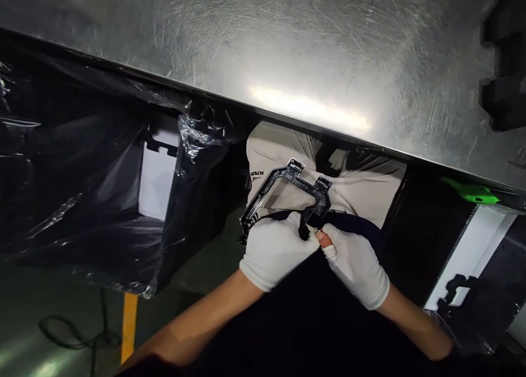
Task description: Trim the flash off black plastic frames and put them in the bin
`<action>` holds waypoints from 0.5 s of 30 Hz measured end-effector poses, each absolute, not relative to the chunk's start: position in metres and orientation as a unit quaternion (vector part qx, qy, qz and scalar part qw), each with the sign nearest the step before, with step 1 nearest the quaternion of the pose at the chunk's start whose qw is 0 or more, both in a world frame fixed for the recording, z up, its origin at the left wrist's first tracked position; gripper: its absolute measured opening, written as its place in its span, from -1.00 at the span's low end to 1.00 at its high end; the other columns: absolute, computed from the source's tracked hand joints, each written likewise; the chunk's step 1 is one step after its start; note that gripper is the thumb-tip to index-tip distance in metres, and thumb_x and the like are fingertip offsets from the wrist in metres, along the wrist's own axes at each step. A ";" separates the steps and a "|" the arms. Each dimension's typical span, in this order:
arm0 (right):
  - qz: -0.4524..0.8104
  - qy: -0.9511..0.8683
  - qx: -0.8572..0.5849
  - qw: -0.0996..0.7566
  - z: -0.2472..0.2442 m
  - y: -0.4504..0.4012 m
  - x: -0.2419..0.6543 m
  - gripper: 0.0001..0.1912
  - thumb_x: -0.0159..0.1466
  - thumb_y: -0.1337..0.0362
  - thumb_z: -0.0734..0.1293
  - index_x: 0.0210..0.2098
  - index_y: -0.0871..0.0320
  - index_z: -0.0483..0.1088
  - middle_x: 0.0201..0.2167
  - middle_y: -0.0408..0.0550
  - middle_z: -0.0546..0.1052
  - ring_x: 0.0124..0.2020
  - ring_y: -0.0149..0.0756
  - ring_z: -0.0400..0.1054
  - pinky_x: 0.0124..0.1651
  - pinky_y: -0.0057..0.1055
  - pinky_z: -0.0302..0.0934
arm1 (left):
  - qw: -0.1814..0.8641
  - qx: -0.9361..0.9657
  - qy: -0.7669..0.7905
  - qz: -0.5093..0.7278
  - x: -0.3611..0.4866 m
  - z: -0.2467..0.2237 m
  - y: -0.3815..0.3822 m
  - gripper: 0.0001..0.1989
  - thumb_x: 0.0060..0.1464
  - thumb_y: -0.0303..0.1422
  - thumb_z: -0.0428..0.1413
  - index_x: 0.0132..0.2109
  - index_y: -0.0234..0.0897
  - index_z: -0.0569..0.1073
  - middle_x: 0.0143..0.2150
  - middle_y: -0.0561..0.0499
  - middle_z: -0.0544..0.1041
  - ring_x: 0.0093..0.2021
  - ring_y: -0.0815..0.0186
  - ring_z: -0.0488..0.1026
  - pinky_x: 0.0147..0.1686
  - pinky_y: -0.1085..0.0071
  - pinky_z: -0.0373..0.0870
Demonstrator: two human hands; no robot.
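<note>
- I take the clock from the middle of my head view, twelve at the top edge.
- My left hand [279, 251], towards five to six o'clock, wears a white glove [265, 259]; its fingers are curled closed around the near end of a black frame.
- That black frame [306, 186] lies just off the centre towards five o'clock, a bent, open-sided shape with two short tabs pointing to about one o'clock, held over the lap.
- My right hand [355, 262], at four to five o'clock, is gloved too, though the thumb tip [324, 239] shows bare; the fingers are drawn together in a pinch beside the left fingertips, and I cannot tell what, if anything, is between them.
- Beige trousers [365, 188] show behind the frame, their upper part cut off by the edge of a scratched metal table [287, 43] at twelve.
- A dark notched piece [509, 70] sits on that table at two.
- At nine I see black plastic wrap [69, 201] with a white panel [156, 180] beside it.
- A bright green object [474, 193] is at three, a white box [472, 251] at four.
- Towards eight, a cable [96, 341] and a yellow strip [129, 327] lie on the floor.
</note>
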State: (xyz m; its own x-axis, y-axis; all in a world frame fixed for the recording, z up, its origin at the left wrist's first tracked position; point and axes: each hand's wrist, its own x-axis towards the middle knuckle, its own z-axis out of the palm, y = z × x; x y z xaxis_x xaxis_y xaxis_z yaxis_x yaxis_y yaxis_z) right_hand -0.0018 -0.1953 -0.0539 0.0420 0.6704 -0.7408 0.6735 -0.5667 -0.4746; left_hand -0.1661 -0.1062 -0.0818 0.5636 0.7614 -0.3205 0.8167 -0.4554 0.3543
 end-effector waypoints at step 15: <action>-0.515 0.456 0.725 0.028 -0.050 -0.190 -0.005 -0.57 0.69 0.03 0.11 -0.26 0.07 0.30 -0.49 -0.21 0.44 -0.51 -0.35 0.30 -0.38 -0.42 -0.04 | 0.204 0.856 0.471 -0.061 -0.167 -0.085 -0.109 -0.52 0.26 0.04 0.12 -0.48 -0.19 0.47 -0.64 -0.06 0.48 -0.56 0.06 0.53 -0.44 0.21 0.19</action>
State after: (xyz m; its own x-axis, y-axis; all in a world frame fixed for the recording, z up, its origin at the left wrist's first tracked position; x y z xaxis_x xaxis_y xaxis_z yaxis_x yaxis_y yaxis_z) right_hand -0.0052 -0.1897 -0.0497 0.0527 0.6329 -0.7725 0.6907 -0.5817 -0.4295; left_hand -0.1670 -0.1095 -0.0848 0.5499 0.7810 -0.2962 0.8305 -0.4737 0.2930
